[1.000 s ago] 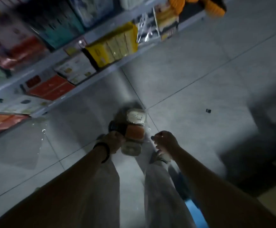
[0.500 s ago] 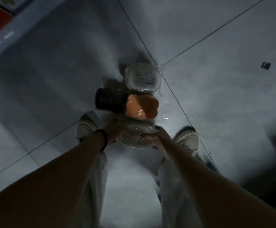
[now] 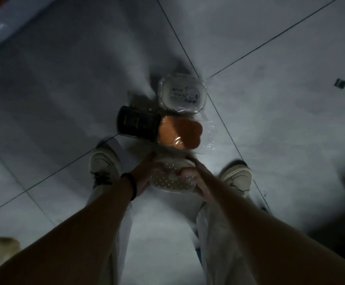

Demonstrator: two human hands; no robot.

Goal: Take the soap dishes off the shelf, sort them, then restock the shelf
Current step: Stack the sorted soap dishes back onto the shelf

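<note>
Fingers (image 3: 151, 161) of your left hand (image 3: 147, 176) and right hand (image 3: 197, 181) curled round a pale perforated oval plastic soap dish (image 3: 168, 183).

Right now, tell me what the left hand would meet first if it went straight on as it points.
Probably the orange paw-shaped soap dish just beyond the left hand; depth is unclear in this dim view.

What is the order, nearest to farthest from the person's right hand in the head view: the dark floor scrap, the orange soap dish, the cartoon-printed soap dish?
From the right hand, gripping the dotted soap dish:
1. The orange soap dish, just ahead of the hand.
2. The cartoon-printed soap dish, behind the orange one.
3. The dark floor scrap, far right.
</note>
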